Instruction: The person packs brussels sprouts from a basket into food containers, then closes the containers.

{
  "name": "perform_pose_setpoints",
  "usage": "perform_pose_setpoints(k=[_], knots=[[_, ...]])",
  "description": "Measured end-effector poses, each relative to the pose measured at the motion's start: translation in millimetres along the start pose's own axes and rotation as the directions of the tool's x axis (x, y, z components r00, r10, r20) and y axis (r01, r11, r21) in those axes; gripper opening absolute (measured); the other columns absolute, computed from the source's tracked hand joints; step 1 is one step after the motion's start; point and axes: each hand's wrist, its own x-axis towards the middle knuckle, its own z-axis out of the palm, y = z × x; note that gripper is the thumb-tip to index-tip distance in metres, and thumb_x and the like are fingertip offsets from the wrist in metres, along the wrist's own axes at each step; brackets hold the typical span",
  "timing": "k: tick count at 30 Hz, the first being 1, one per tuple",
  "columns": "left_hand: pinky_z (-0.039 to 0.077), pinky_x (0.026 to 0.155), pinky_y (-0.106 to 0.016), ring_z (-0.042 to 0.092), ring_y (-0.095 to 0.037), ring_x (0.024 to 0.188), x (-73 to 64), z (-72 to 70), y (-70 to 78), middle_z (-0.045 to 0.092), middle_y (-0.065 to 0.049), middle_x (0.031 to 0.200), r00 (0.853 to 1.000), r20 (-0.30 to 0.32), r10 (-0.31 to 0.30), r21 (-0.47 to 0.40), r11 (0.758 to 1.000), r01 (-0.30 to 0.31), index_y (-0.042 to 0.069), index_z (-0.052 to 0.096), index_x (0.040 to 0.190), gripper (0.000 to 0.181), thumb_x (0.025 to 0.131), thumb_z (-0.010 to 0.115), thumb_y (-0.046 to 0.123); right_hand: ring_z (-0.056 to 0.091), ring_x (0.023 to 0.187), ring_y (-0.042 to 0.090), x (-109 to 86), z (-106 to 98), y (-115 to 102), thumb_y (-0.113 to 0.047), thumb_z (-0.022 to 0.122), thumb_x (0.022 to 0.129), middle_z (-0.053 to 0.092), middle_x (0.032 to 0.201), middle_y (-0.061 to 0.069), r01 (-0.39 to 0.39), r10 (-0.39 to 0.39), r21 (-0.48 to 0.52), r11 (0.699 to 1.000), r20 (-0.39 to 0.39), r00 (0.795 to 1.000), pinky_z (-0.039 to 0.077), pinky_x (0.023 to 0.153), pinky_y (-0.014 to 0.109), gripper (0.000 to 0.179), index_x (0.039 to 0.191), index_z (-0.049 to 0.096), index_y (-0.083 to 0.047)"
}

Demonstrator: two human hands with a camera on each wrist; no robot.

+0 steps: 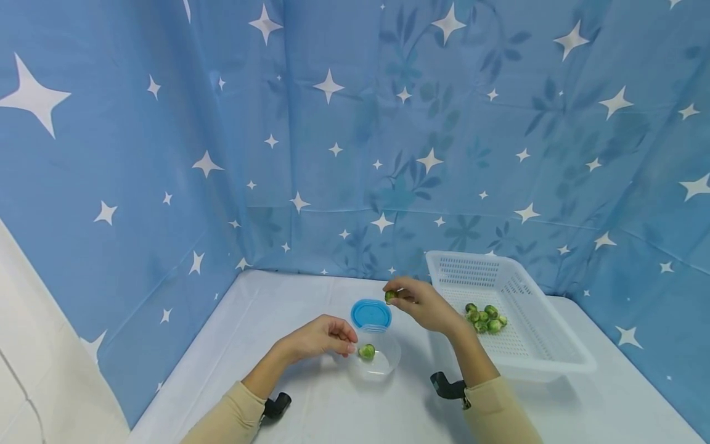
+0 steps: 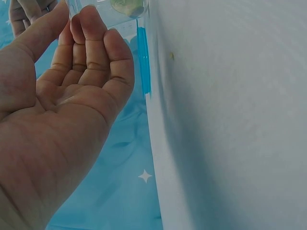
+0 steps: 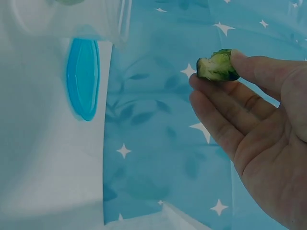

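My right hand (image 1: 424, 305) is raised beside the basket, pinching a Brussels sprout (image 3: 218, 66) between thumb and fingertips. The sprout's pale cut end shows in the right wrist view. Lower and to the left, my left hand (image 1: 322, 338) pinches the rim of a clear round plastic container (image 1: 388, 365), thumb and fingertips at its left side. One Brussels sprout (image 1: 367, 351) lies inside that container. A blue lid (image 1: 371, 314) rests on the table just behind it.
A white perforated basket (image 1: 532, 345) stands on the right with several Brussels sprouts (image 1: 485, 319) heaped in it. White cloth covers the table (image 1: 310, 407). A blue star-patterned curtain (image 1: 344, 172) hangs behind and along both sides.
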Motion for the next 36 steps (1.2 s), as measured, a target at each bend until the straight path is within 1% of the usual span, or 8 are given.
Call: perform_pose_setpoints(k=[3, 6, 11, 13, 15, 21, 27, 36], knots=[[0.057, 0.080, -0.035, 0.069, -0.016, 0.086, 0.9, -0.5, -1.3, 0.072, -0.001, 0.097, 1.000, 0.003, 0.000, -0.001, 1.000, 0.000, -0.007, 0.069, 0.115, 0.030, 0.097, 0.075, 0.015, 0.069, 0.109, 0.019, -2.9, 3.9, 0.0, -0.014, 0.065, 0.104, 0.072, 0.117, 0.001, -0.014, 0.014, -0.005, 1.000, -0.001, 1.000, 0.057, 0.095, 0.041, 0.024, 0.127, 0.068, -0.017], [0.058, 0.080, -0.035, 0.069, -0.016, 0.087, 0.3, -1.3, -1.9, 0.072, -0.001, 0.098, 1.000, 0.002, 0.000, 0.005, 1.000, 0.000, -0.006, 0.069, 0.115, 0.029, 0.097, 0.074, 0.016, 0.067, 0.105, 0.017, -4.0, 7.5, 1.3, -0.016, 0.067, 0.103, 0.072, 0.113, -0.002, -0.008, 0.008, -0.008, 1.000, 0.015, 1.000, 0.057, 0.092, 0.038, 0.022, 0.125, 0.069, -0.017], [0.058, 0.080, -0.036, 0.069, -0.017, 0.087, -1.4, -2.4, -1.1, 0.072, -0.002, 0.098, 1.000, -0.003, -0.001, 0.014, 1.000, 0.001, -0.003, 0.070, 0.114, 0.025, 0.098, 0.074, 0.016, 0.072, 0.103, 0.019, -5.1, 10.0, 1.1, -0.011, 0.070, 0.101, 0.071, 0.112, 0.005, -0.019, 0.015, 0.065, 0.998, 0.050, 0.999, 0.060, 0.087, 0.030, 0.017, 0.117, 0.067, -0.012], [0.058, 0.081, -0.037, 0.069, -0.017, 0.088, -1.3, -2.7, -1.2, 0.072, -0.002, 0.099, 1.000, -0.001, -0.001, 0.013, 1.000, 0.001, -0.003, 0.070, 0.114, 0.025, 0.098, 0.074, 0.016, 0.074, 0.104, 0.022, -6.2, 10.3, 0.8, -0.008, 0.071, 0.099, 0.070, 0.112, 0.008, -0.030, 0.024, 0.101, 0.994, 0.059, 0.998, 0.061, 0.086, 0.029, 0.016, 0.114, 0.066, -0.009], [0.058, 0.081, -0.037, 0.069, -0.016, 0.088, -0.7, -2.7, -1.7, 0.072, -0.002, 0.099, 1.000, 0.002, 0.000, 0.012, 1.000, 0.000, -0.003, 0.070, 0.115, 0.027, 0.098, 0.074, 0.017, 0.074, 0.104, 0.024, -7.6, 10.8, 1.4, -0.006, 0.071, 0.098, 0.070, 0.113, 0.010, -0.030, 0.023, 0.113, 0.993, 0.064, 0.998, 0.061, 0.085, 0.028, 0.017, 0.114, 0.067, -0.008], [0.058, 0.081, -0.038, 0.070, -0.017, 0.088, 0.3, -1.2, -3.0, 0.072, -0.002, 0.098, 1.000, 0.005, 0.000, 0.005, 1.000, 0.000, -0.003, 0.070, 0.114, 0.027, 0.097, 0.075, 0.018, 0.074, 0.098, 0.022, -10.8, 16.0, 3.4, -0.005, 0.072, 0.097, 0.072, 0.113, 0.011, -0.001, -0.005, 0.075, 0.997, 0.084, 0.996, 0.061, 0.083, 0.029, 0.018, 0.115, 0.071, -0.005], [0.058, 0.082, -0.038, 0.070, -0.017, 0.088, -0.1, -0.9, -3.4, 0.072, -0.002, 0.098, 1.000, 0.006, 0.002, -0.003, 1.000, -0.002, -0.004, 0.070, 0.115, 0.028, 0.098, 0.074, 0.017, 0.074, 0.094, 0.016, -11.2, 21.9, 0.2, -0.006, 0.073, 0.095, 0.071, 0.107, 0.005, -0.014, 0.008, 0.047, 0.999, 0.120, 0.993, 0.060, 0.080, 0.027, 0.015, 0.108, 0.069, -0.011], [0.058, 0.083, -0.039, 0.070, -0.017, 0.088, -0.9, -0.1, -2.2, 0.072, -0.002, 0.098, 1.000, 0.001, 0.009, 0.003, 1.000, -0.009, -0.006, 0.069, 0.116, 0.029, 0.098, 0.073, 0.015, 0.070, 0.085, 0.010, -10.6, 29.1, -6.2, -0.011, 0.079, 0.092, 0.074, 0.095, -0.005, -0.001, 0.008, -0.039, 0.999, 0.178, 0.984, 0.058, 0.077, 0.027, 0.013, 0.103, 0.073, -0.014]])
